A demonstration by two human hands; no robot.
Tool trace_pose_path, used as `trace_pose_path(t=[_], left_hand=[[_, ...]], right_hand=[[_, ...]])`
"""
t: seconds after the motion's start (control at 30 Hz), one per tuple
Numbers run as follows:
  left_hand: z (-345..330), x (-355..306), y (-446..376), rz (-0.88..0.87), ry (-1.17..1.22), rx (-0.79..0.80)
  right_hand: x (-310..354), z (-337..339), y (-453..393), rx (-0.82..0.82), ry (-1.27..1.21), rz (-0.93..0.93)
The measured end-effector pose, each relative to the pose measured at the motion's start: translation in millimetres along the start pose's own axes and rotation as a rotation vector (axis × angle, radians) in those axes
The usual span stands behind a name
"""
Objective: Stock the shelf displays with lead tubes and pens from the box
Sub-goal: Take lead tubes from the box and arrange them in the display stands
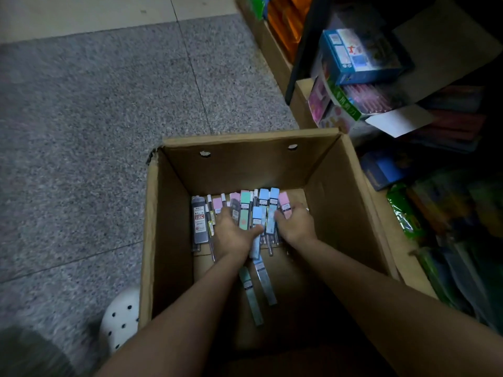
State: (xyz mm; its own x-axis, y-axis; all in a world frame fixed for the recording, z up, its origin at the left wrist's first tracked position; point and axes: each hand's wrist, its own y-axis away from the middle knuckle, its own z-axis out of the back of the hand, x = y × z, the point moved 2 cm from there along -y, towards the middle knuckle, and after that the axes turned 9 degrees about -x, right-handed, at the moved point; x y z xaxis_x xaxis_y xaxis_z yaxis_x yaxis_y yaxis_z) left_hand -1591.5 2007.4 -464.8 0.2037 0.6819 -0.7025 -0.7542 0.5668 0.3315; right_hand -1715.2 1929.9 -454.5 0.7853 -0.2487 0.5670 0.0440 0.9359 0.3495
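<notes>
Lead tubes (246, 210) with pastel pink, green and blue caps lay heaped at the far end of the cardboard box (155, 227), lower centre of the frame. Left hand (234, 234) rested on the pile, fingers curled around several tubes, thumb against a blue-capped one. Right hand (295, 223) gripped a pink-capped tube (285, 205) at the pile's right edge, fingers closed over it. A dark grey carded pack (199, 220) sat at the pile's left. Two loose tubes (257, 289) lay on the box floor nearer the camera, between the forearms. A white perforated clog (119, 319) stood just left of the box, on grey speckled floor (95, 118). Shelf (408, 104) with a blue carton (359, 55) and blurred packaged stock filled the right side, upper right.
</notes>
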Motion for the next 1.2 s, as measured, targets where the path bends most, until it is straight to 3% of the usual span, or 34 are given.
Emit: trace_pose_path(t=[0.13, 0.3, 0.5, 0.7, 1.2], left_hand=[[-9, 3, -5, -0.058, -0.084, -0.015], [-3, 10, -15, 0.005, -0.100, -0.016], [-4, 10, -10, 0.123, -0.121, 0.042], [-2, 8, 7, 0.058, -0.178, 0.032], [-8, 9, 13, 0.023, -0.163, 0.106]], right_hand=[[8, -20, -17, -0.026, 0.081, -0.001], [8, -36, -19, -0.101, 0.094, -0.023], [-2, -28, -10, -0.080, 0.087, -0.048], [-8, -19, -2, -0.068, 0.144, -0.051], [-37, -26, 29, -0.041, -0.245, -0.084]])
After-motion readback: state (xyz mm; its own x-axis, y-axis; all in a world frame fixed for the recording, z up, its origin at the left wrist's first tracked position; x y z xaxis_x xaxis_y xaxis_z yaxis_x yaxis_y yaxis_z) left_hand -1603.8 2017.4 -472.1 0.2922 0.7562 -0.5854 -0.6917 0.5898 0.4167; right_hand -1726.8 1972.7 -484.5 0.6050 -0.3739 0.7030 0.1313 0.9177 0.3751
